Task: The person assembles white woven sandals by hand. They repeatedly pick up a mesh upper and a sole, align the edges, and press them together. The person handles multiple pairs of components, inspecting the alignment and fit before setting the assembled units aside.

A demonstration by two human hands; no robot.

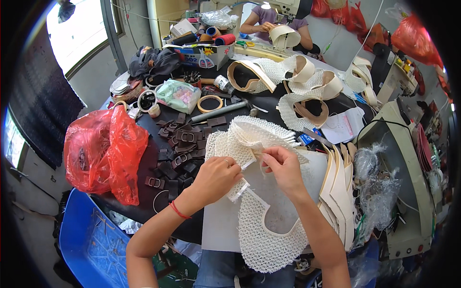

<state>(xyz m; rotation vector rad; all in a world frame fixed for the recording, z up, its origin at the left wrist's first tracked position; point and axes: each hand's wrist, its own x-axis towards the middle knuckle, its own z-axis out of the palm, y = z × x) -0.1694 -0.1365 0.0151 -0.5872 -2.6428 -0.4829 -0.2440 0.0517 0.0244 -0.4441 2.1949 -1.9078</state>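
I see R hand (282, 168), nearer the fold, pinching bunched cream openwork-mesh fabric (249, 134), approx. crosswise just fwd; L hand (218, 178) fingers curled, grip hidden, can't tell.

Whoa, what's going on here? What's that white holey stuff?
Someone's left hand and right hand are gripping white woven work, the right pinching it with its fingertips. The lower part lies across a pale board and pokes past its near edge. Dark buckled straps are heaped to the left, next to a red plastic bag. Across the table, another person is holding a cream curved piece at a sewing machine.
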